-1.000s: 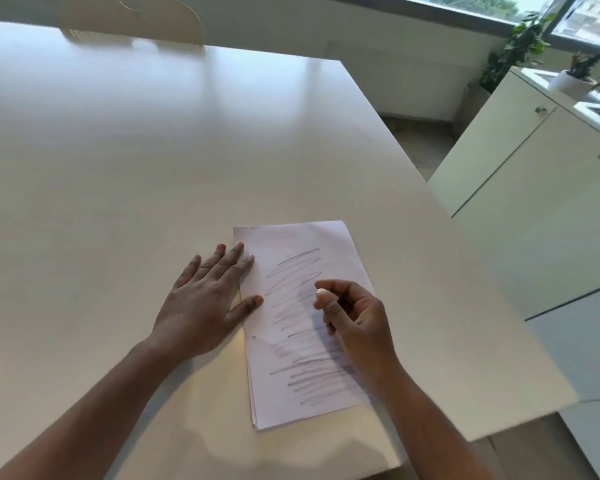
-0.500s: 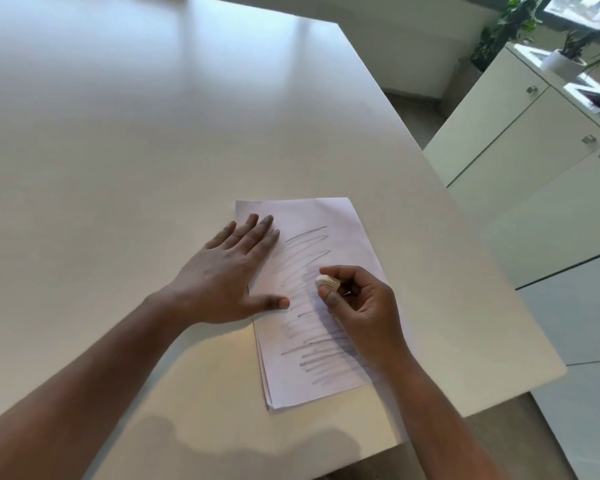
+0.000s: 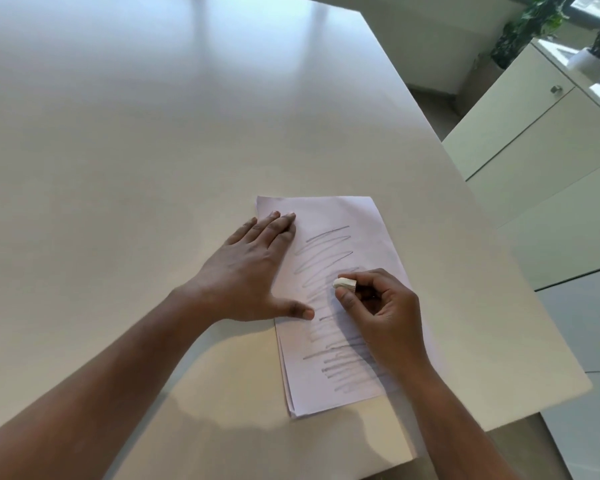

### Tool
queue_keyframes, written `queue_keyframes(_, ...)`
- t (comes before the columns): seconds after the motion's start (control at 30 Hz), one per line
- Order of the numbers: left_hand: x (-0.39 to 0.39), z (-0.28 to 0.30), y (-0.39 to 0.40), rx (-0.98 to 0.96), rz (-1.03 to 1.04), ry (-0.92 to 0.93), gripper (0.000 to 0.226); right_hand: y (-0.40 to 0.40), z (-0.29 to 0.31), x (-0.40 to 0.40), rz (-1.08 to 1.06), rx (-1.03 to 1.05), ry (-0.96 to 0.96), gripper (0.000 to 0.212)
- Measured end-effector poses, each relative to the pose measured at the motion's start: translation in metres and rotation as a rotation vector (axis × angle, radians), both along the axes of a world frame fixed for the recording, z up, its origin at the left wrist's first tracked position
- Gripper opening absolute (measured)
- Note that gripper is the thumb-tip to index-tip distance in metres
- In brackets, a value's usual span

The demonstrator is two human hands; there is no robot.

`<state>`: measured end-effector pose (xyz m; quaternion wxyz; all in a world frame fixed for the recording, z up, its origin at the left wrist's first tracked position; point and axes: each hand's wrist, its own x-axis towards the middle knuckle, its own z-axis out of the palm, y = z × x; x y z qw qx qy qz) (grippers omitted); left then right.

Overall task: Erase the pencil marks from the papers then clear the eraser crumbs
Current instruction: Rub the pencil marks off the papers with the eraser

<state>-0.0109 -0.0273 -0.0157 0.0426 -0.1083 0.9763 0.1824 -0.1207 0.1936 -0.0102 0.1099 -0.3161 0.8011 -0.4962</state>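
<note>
From the head view, the left hand [image 3: 253,271] lies flat with straight fingers, pressing the left edge of the stack of papers [image 3: 329,299] onto the white table [image 3: 153,150], its thumb reaching onto the sheet. Just right of that thumb, the right hand [image 3: 378,310] pinches a small white eraser [image 3: 344,283] between thumb and curled fingers, its tip against the top sheet. Grey pencil marks [image 3: 326,251] zigzag beyond the eraser and continue under the right wrist. Pale cabinets [image 3: 534,140] stand well to the right of both hands.
</note>
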Motion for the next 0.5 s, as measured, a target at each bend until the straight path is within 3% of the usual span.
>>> queue_keyframes(0.2, -0.001, 0.005, -0.004, -0.017, 0.022, 0.027, 0.131, -0.036, 0.01, -0.018, 0.026, 0.1, 0.243, 0.008)
queue_keyframes(0.5, -0.003, -0.001, -0.007, 0.021, 0.081, 0.064, 0.135, -0.052, -0.009, -0.019, 0.014, 0.072, 0.325, 0.016)
